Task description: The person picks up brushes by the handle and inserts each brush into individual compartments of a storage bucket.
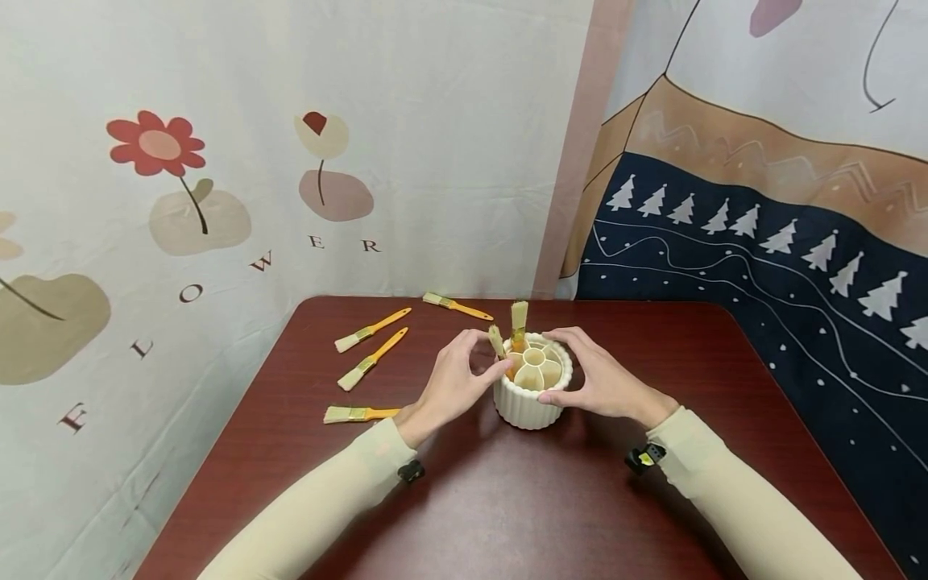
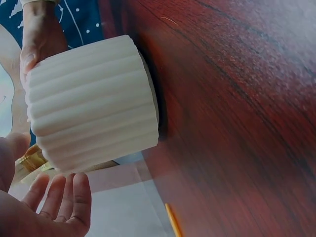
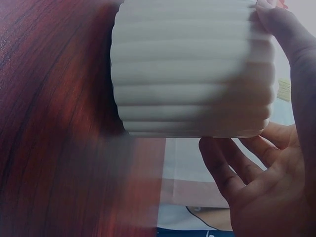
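A white ribbed round brush holder [image 1: 527,412], split inside into petal-shaped compartments, stands upright on the table between both hands. My left hand [image 1: 464,372] holds its left side, thumb by the near rim and fingers toward the back; in the left wrist view the fingertips meet the ribbed wall. On the other side my right hand [image 1: 605,377] grips it, thumb in front and fingers round the far side. Two paint brushes stand bristles up in the left and back compartments: one brush [image 1: 519,318] is upright, the other brush [image 1: 496,341] leans left beside my left thumb.
Several yellow-handled paint brushes lie flat left of the holder, among them a near brush [image 1: 351,414] by my left wrist and a far brush [image 1: 457,306] at the back edge. The dark red table [image 1: 500,515] ends against printed cloth [image 1: 449,161] behind.
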Tool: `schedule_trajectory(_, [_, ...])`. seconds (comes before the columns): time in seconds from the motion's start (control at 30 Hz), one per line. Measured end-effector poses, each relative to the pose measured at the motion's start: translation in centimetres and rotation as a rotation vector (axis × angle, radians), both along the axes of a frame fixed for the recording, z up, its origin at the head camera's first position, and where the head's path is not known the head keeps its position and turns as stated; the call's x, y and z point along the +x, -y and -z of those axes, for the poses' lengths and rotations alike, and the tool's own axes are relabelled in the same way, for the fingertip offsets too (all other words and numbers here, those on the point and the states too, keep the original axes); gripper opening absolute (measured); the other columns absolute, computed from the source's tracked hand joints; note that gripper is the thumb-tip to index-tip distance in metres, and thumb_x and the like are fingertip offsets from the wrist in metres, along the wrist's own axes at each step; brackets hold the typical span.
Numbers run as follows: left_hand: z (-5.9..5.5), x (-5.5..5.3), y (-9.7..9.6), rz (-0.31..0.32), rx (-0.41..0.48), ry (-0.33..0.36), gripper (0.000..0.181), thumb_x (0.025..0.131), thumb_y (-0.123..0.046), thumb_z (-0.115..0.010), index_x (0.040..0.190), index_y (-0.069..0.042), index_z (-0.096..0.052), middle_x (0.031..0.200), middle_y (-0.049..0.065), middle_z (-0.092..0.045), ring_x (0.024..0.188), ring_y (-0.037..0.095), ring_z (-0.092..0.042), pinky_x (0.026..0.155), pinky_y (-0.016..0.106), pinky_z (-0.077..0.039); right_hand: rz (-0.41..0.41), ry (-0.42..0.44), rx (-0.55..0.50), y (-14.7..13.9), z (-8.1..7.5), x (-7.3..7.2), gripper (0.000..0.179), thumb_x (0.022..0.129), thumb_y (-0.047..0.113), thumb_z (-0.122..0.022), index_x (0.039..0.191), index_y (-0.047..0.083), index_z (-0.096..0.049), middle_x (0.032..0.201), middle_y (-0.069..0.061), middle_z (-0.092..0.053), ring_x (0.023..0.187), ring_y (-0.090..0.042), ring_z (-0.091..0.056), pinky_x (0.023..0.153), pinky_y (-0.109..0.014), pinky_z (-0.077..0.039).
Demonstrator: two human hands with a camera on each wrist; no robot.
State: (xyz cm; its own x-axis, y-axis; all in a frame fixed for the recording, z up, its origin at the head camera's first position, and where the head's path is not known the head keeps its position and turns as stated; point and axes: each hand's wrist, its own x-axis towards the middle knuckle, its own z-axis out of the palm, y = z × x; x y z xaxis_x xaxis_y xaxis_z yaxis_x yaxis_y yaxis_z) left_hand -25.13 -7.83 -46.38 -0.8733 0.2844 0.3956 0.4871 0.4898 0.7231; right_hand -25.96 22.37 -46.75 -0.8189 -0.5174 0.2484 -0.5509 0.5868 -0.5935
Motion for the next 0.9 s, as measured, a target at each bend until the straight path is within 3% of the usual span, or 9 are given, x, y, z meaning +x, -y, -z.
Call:
schedule_trajectory(0.33, [-0.6,-0.1,1.6,0.018,0.016,0.060,0.047,0.104,-0.030,-0.093,0.142,-0.012,-0.071,0.136,0.008,-0.079,0.121,0.026,-0.082,0.094,0.047,-0.072,0.017,0.005,-0.008,0.0,-0.2,0.1,0.104,0.090,0.053,-0.101,0.171,0.014,-0.050,0.165,-0.007,-0.059,0.149,-0.029,-0.063,0.124,-0.065,-0.056])
schedule_trajectory(0.57, [-0.7,0.2,3.4,0.020,0.020,0.081,0.049,0.104,-0.030,-0.092,0.143,-0.010,-0.071,0.142,0.013,-0.079,0.125,0.030,-0.081,0.096,0.057,-0.071,0.045,0.004,-0.008,0.3,-0.5,0.4,0.106,0.089,0.055,-0.101,0.171,0.011,-0.049,0.165,-0.007,-0.058,0.148,-0.029,-0.063,0.124,-0.064,-0.057])
schedule_trajectory(0.9, [-0.1,0.6,6.8,-0.025,-0.079,0.100,0.044,0.102,-0.034,-0.094,0.137,-0.013,-0.076,0.138,0.012,-0.080,0.127,0.034,-0.080,0.102,0.055,-0.070,0.130,-0.004,0.005,0.9,0.5,1.5,0.106,0.088,0.060,-0.101,0.168,0.013,-0.050,0.161,-0.007,-0.059,0.147,-0.029,-0.065,0.122,-0.061,-0.059])
